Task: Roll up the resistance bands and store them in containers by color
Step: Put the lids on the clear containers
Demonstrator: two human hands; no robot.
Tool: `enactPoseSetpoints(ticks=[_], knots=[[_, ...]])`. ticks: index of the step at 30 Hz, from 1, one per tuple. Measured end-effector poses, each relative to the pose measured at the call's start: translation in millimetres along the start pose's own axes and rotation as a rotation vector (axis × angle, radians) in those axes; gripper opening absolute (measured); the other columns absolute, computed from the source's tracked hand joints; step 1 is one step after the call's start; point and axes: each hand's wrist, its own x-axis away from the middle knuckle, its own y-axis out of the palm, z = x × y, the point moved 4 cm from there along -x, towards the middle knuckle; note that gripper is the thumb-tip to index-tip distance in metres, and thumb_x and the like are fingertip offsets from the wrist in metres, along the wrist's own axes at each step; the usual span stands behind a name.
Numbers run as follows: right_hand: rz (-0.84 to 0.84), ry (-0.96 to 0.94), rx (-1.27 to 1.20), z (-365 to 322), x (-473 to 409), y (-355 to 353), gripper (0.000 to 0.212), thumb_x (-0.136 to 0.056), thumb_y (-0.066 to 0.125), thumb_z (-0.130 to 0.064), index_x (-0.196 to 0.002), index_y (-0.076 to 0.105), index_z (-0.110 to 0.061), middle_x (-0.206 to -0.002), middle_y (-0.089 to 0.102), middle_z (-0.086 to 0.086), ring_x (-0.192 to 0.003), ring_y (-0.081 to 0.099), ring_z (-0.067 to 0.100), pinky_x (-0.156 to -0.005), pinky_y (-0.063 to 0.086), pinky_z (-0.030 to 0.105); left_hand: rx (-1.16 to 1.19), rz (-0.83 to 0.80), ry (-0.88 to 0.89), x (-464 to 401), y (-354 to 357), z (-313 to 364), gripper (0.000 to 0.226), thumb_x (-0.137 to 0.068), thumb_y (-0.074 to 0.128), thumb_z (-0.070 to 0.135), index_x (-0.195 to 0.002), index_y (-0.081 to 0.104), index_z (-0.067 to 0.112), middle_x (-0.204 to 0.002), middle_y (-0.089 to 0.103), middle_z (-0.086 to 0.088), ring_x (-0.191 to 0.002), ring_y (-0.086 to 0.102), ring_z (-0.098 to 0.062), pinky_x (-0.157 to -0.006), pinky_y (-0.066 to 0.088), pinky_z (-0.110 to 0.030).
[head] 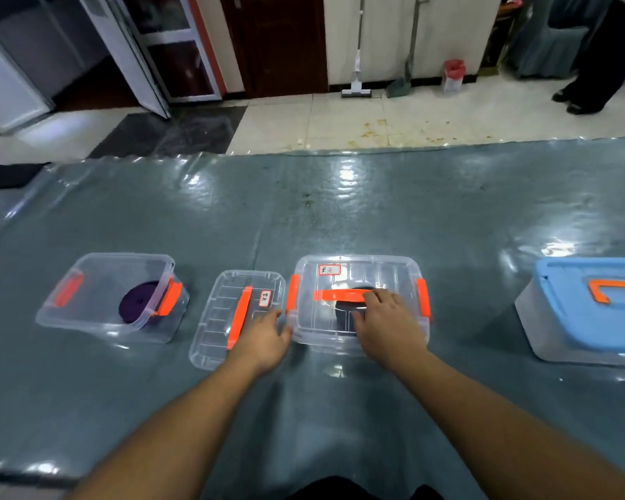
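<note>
1. Right hand [385, 324]: fingers spread and nearly straight, pressing flat on the lid of the middle clear box [358, 304], fingertips beside its orange lid handle [341, 295]. Nothing grasped.
2. Left hand [266, 337]: fingers extended, relaxed, touching the left near corner of the same box, close to its left orange latch [293, 292]. Nothing grasped.
3. Black rolled band [345, 315]: inside the lidded middle box, seen dimly through the plastic under the right hand.
4. Purple rolled band [138, 304]: coiled in the open clear box [109, 294] at far left, lid off.
5. Loose lid [231, 315]: flat on the table [340, 211] between the two clear boxes, just left of the left hand; white label on it, text unreadable.
6. Blue-lidded box [589, 308]: at right, well apart, closed.
7. Handling, judged: bands soft, light and springy, likely to uncoil if released loosely; best pinched across the whole coil. Boxes light, thin-walled, slippery on the glossy cover; best steadied at a corner while pressing the lid rim and snapping the side latches.
8. Step, judged: seating the lid on the black band's box; purple box not yet closed.
</note>
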Motion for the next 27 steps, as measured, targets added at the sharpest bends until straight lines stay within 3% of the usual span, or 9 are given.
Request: enactPoseSetpoints(ticks=[7, 14, 21, 27], knots=[[-0.072, -0.205, 0.046, -61.4, 10.1, 31.2, 0.044, -0.102, 0.048, -0.039, -0.137, 0.054, -0.013, -0.142, 0.056, 0.011, -0.132, 0.049, 0.032, -0.113, 0.038, 0.043, -0.009, -0.008, -0.143, 48.9, 2.1, -64.3, 0.053, -0.102, 0.055, 0.04, -0.149, 0.048, 0.017, -0.153, 0.05, -0.011, -0.137, 0.052, -0.029, -0.112, 0.041, -0.036], [-0.106, -0.375, 0.084, -140.3, 20.2, 63.4, 0.045, -0.103, 0.046, -0.041, -0.138, 0.054, -0.015, -0.141, 0.058, 0.007, -0.129, 0.05, 0.027, -0.111, 0.043, 0.042, 0.028, 0.028, -0.214, 76.7, -17.2, -127.1, 0.042, -0.101, 0.055, 0.037, -0.14, 0.057, 0.022, -0.143, 0.058, -0.012, -0.13, 0.057, -0.028, -0.107, 0.046, -0.034], [-0.221, -0.362, 0.138, -211.4, 19.0, 118.7, 0.047, -0.105, 0.042, -0.045, -0.143, 0.049, -0.018, -0.148, 0.052, 0.007, -0.137, 0.045, 0.028, -0.116, 0.039, 0.042, 0.025, -0.002, -0.228, 77.9, -36.6, -206.7, 0.05, -0.1, 0.055, 0.04, -0.147, 0.052, 0.023, -0.149, 0.051, -0.008, -0.135, 0.053, -0.028, -0.113, 0.043, -0.038], [-0.301, -0.15, 0.158, -263.4, 14.4, 168.3, 0.045, -0.102, 0.048, -0.037, -0.141, 0.05, -0.015, -0.138, 0.057, 0.012, -0.129, 0.05, 0.033, -0.109, 0.04, 0.04, 0.026, -0.061, -0.189, 67.4, -55.7, -283.3, 0.049, -0.101, 0.053, 0.041, -0.145, 0.051, 0.021, -0.146, 0.051, -0.006, -0.13, 0.056, -0.027, -0.107, 0.045, -0.038]])
